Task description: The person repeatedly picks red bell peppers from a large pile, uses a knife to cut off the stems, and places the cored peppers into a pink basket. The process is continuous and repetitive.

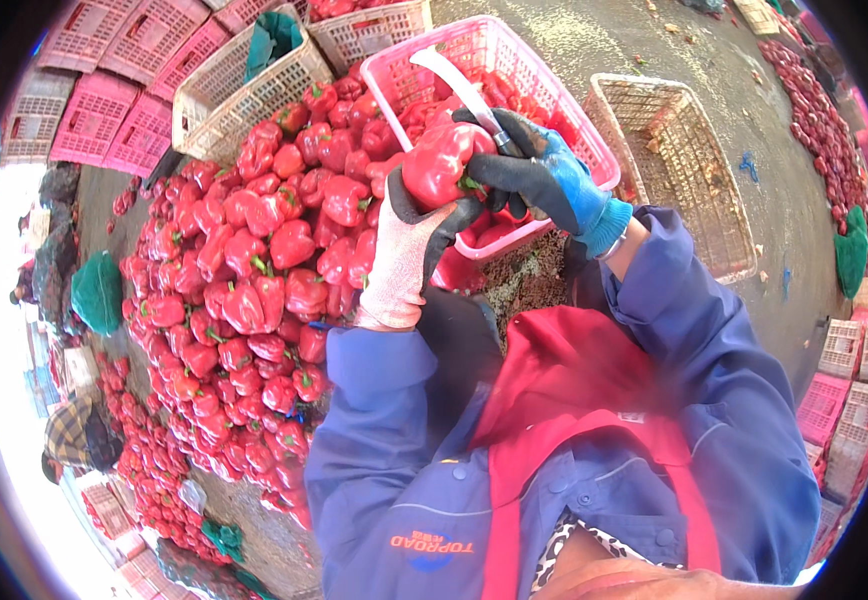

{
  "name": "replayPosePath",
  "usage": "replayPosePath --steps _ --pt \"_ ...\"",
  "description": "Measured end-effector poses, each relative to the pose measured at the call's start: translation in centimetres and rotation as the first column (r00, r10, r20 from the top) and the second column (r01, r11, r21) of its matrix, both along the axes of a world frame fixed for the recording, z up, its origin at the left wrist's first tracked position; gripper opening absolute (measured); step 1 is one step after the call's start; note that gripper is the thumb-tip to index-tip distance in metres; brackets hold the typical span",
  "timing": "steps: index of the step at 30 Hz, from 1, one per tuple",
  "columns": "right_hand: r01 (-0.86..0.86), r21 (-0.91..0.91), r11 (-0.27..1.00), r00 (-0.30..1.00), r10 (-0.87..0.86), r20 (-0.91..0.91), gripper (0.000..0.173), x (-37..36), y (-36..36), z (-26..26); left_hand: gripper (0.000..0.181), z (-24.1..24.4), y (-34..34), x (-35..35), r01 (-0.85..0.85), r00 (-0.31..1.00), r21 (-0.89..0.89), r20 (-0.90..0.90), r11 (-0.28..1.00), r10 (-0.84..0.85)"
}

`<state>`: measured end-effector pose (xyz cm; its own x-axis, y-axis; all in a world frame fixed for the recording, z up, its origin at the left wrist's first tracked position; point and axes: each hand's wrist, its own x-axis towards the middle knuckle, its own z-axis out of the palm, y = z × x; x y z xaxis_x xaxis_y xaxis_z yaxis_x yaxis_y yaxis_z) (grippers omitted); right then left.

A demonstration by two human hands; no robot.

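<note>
A large red bell pepper (443,163) is held up over the near edge of a pink plastic crate (599,161), its green stem turned to the right. My left hand (415,244), in a pale pink glove with dark fingertips, grips the pepper from below and the left. Gloved in blue and black, my right hand (546,169) holds a curved-blade knife (464,90) by its handle. The blade points up and away, and the right fingers lie close to the stem. Cut red peppers (505,88) lie inside the pink crate.
A big heap of red bell peppers (254,300) spreads to the left. A dirty beige crate (711,180) stands at right, another beige crate (246,97) behind the heap. Pink crates (93,120) are stacked far left. Someone in a checked garment (74,435) is at the left.
</note>
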<state>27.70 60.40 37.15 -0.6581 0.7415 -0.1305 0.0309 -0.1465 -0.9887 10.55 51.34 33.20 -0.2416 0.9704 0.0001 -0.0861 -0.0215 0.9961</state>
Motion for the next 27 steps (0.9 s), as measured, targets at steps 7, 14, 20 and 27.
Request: replayPosePath --steps 7,14,20,27 --pt "0.112 0.707 0.699 0.993 -0.061 -0.098 0.067 2.6 0.1 -3.2 0.026 -2.5 1.6 1.5 0.072 0.837 -0.039 0.546 0.997 -0.039" --pt "-0.067 0.945 0.321 0.914 -0.360 0.187 0.077 4.2 -1.0 -5.1 0.026 -4.7 3.0 1.7 0.120 0.742 -0.134 0.671 0.984 0.001" --pt "-0.322 0.742 0.588 0.756 -0.312 0.575 0.075 4.0 0.8 -5.9 0.026 -3.7 3.1 2.3 0.180 0.778 -0.175 0.628 0.968 -0.031" --pt "0.009 0.503 0.864 0.601 -0.407 0.688 0.056 7.2 2.6 -6.7 0.042 -6.0 3.1 -0.3 0.246 0.432 0.094 0.881 0.965 -0.196"
